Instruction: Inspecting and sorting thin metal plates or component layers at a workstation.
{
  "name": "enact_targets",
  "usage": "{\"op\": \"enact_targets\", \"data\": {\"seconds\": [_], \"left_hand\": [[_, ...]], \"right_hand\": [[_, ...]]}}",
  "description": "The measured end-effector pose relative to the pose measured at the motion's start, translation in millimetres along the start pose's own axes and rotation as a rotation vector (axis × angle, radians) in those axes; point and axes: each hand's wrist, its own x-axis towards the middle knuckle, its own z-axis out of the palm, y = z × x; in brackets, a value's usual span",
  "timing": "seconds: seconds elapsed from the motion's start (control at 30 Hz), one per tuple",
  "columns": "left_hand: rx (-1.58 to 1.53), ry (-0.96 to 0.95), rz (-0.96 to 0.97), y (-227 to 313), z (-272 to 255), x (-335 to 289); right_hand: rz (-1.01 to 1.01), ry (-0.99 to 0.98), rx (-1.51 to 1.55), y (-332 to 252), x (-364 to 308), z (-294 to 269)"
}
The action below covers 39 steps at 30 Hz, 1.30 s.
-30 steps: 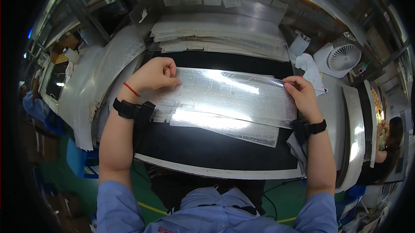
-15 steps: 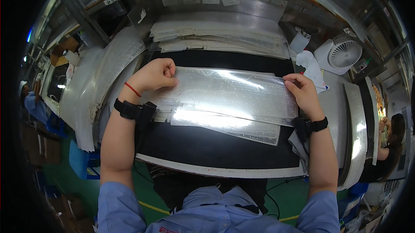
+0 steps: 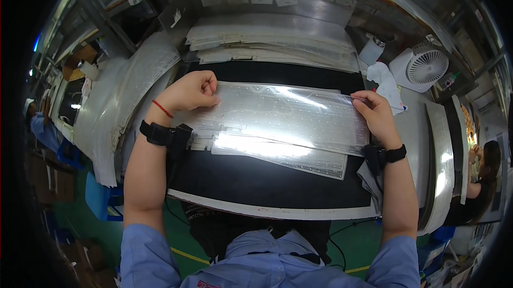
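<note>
Between my hands is a clear plastic sheet (image 3: 278, 107), long and dotted, catching a bright glare. At its left end my left hand (image 3: 195, 91) pinches the edge with thumb and curled fingers. My right hand (image 3: 374, 111) grips the upper right corner between thumb and fingertips. Beneath it lie more clear sheets (image 3: 315, 166), slightly fanned, one slanting out toward me. They rest on a black mat (image 3: 256, 184) covering the worktable. How many sheets are in my fingers is hard to make out.
Behind the mat stands a stack of clear sheets (image 3: 272, 42). Tall piles of sheets (image 3: 120, 101) lie at the left, and curved sheets (image 3: 439, 165) at the right. A white fan (image 3: 425, 69), a bottle (image 3: 372, 50) and a white cloth (image 3: 386, 86) sit at the back right.
</note>
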Motion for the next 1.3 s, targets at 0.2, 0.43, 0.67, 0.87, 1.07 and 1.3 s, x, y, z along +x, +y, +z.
{"op": "enact_targets", "data": {"seconds": [0.2, 0.43, 0.67, 0.87, 1.07, 1.3], "left_hand": [[-0.003, -0.010, -0.008, 1.2, -0.2, -1.3], [-0.003, 0.037, 0.018, -5.9, 0.3, 1.3], [0.025, 0.026, 0.031, 0.5, 1.8, -0.2], [0.048, -0.004, 0.011, 4.7, 2.2, -1.2], [0.039, 0.010, -0.007, 2.9, 1.7, -0.6], [0.037, 0.018, 0.040, -2.5, 1.5, 0.2]], "right_hand": [[0.010, 0.001, 0.003, -1.0, -0.6, 0.7], [0.019, -0.002, -0.003, 0.8, -0.2, 0.0], [0.007, -0.003, 0.017, 0.7, -0.5, 0.6], [0.005, 0.004, 0.008, -0.1, -0.7, 0.8], [0.006, 0.003, -0.006, -0.4, -0.5, 1.0], [-0.007, 0.004, -0.010, 0.4, -0.3, 1.1]]}}
